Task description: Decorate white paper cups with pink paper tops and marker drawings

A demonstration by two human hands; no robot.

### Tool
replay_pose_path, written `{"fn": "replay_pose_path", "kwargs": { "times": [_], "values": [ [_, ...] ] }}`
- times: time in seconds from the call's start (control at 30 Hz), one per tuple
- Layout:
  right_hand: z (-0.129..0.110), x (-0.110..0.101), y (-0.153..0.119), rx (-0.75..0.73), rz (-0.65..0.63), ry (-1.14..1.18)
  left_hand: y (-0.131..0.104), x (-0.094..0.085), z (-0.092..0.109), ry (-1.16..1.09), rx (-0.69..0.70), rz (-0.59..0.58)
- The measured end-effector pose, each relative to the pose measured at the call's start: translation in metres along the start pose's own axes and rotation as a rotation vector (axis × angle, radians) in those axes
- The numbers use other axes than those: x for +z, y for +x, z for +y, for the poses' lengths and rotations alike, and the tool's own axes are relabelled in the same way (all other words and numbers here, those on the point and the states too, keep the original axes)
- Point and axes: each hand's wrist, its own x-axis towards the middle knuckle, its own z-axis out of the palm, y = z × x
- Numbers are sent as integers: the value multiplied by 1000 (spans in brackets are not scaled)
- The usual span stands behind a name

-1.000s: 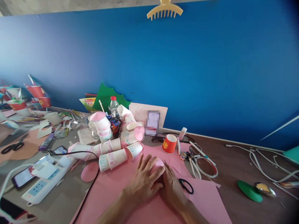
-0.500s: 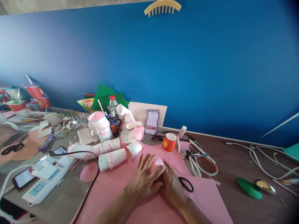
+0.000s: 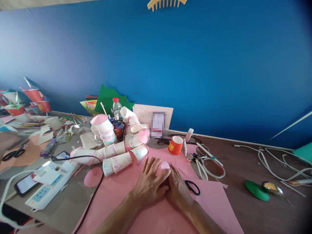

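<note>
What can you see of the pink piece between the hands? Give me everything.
The pink piece is pale, plain where it shows, and looks like paper. Its far edge is rounded; the near part is hidden, so its full shape can't be told. It is over the larger pink sheet. The left hand covers its left side; the right hand is close on its right, contact there unclear.

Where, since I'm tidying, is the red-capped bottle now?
In the head view, the bottle is left of centre, in front of the green paper, beyond the stacked white cups.
</note>
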Motion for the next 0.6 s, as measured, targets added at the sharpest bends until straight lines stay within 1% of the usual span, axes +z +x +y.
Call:
{"fn": "replay_pose_path", "kwargs": {
  "times": [0.13, 0.27, 0.43, 0.6],
  "values": [
    [1, 0, -1, -22, 21, -15, 0, 1, 0, 27, 6, 28],
    [-4, -5, 3, -12, 6, 16, 0, 1, 2, 58, -28, 6],
    [-9, -12, 7, -14, -13, 53, 2, 0, 6, 56, -52, 9],
    [-6, -9, 5, -13, 1, 48, 1, 2, 5, 39, -44, 15]
  ]
}}
